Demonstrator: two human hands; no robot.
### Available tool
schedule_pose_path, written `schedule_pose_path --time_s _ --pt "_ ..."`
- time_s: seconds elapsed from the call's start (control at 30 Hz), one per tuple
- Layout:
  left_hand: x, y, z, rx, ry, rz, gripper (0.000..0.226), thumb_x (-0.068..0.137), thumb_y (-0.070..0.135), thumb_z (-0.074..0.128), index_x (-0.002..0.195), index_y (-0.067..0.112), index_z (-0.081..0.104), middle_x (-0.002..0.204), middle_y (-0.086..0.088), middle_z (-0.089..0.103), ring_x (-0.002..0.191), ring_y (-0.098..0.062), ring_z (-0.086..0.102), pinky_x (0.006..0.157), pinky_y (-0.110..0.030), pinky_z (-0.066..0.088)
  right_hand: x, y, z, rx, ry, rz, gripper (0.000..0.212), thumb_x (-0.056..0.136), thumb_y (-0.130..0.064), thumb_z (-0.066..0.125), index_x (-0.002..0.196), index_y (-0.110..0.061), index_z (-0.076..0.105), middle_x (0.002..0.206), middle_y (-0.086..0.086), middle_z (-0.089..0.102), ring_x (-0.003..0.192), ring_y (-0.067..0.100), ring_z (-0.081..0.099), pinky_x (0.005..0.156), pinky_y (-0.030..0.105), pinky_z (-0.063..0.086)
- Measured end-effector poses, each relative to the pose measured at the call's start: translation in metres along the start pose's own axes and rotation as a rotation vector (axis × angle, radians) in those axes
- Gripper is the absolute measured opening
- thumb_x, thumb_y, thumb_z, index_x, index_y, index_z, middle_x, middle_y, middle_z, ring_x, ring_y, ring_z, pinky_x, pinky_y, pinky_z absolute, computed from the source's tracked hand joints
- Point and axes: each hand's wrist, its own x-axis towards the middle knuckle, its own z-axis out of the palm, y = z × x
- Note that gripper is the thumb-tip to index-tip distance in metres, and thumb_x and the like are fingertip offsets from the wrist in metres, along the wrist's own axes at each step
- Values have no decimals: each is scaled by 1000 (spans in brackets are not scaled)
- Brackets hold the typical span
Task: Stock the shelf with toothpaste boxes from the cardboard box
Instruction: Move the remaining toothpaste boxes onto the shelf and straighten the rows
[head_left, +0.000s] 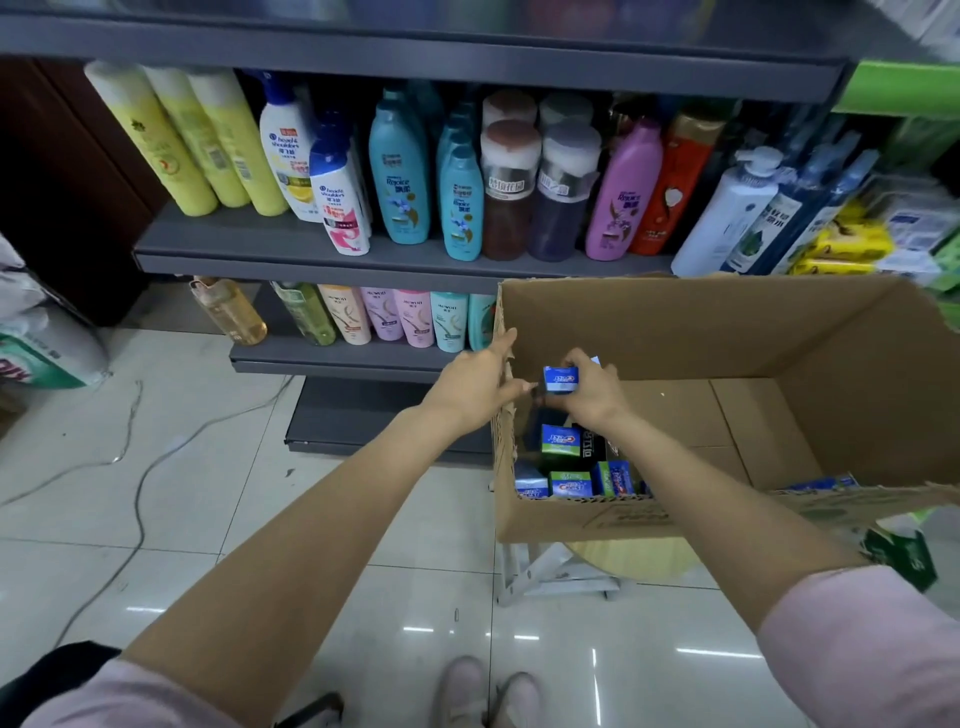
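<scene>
A: Blue-and-white toothpaste box (561, 380), position?

B: Raised above the left end of the open brown cardboard box (727, 332), right hand (589, 395) curled round it, fingers pinching its end.

A: Left hand (475, 384)?

B: On the carton's left wall, thumb up, fingers resting on the rim.

A: Inside?

B: More blue and green toothpaste boxes (571, 467), standing on end. Beyond, grey metal shelving (311, 249) with shampoo bottles (400, 176).

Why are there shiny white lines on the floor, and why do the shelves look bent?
Head view: the lines are lamp glare on the glossy floor; the wide lens curves the shelves and smears the edges; the toothpaste box in the right hand stays fairly sharp.
</scene>
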Motion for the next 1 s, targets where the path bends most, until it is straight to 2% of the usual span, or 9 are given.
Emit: schedule_pose_path --time_s 0.13,0.2,0.33,0.43,0.53,0.67,0.77,0.9,1.0 --pt "-1 9 -1 180 114 36 87 86 31 65 151 13 10 154 -9 23 141 -26 21 112 -40 25 -10 -9 -23 -10 86 -106 27 73 -29 71 86 -24 48 102 12 58 99 24 50 66 33 46" --pt "2 20 -3 196 142 100 104 77 33 74 151 11 4 157 -9 11 145 -26 10 117 -37 15 -23 -25 -47 50 108 -157 24 71 -29 70 84 -23 51 92 4 60 89 25 59 69 43 56" --pt "10 47 -20 -88 4 161 115 69 37 81 150 9 4 153 -11 26 141 -27 27 113 -36 28 -48 -64 -103 150 124 -281 20 77 -26 70 89 -22 55 81 -4 60 62 11 56 44 23 49" --pt "14 66 -45 -156 84 206 94 71 31 81 144 10 25 138 -9 43 127 -24 43 97 -27 38 -66 -90 -136 249 139 -357 22 78 -28 73 92 -22 56 80 -5 59 56 5 55 40 22 44" --pt "9 79 -72 -81 182 292 66 76 26 76 132 12 42 111 -8 47 108 -24 47 71 -20 28 -77 -111 -152 321 164 -412 25 77 -30 74 91 -19 56 77 -3 59 50 8 52 38 22 41" --pt "-9 86 -109 -170 284 327 57 75 27 74 124 16 48 107 -5 60 92 -19 57 69 -23 44 -83 -138 -161 457 158 -429 20 79 -35 70 89 -23 57 76 1 62 48 19 44 42 25 38" --pt "-17 83 -141 -82 415 297 57 62 39 68 111 14 53 94 -3 66 84 -25 61 73 -36 51 -82 -159 -160 604 81 -471 24 81 -34 69 100 -24 58 84 2 64 57 20 49 49 29 41" --pt "-19 65 -185 -183 526 242 42 69 30 79 104 18 58 89 5 63 78 -15 59 64 -23 43 -65 -199 -142 773 39 -491 40 84 -21 68 119 -15 50 92 5 66 59 15 56 50 22 45" --pt "-18 46 -216 -439 484 252 25 73 24 80 89 26 62 85 9 70 73 -5 67 66 -21 52 -41 -234 -122 696 -14 -496 25 87 -26 64 108 -14 60 111 10 68 83 18 65 76 32 51"
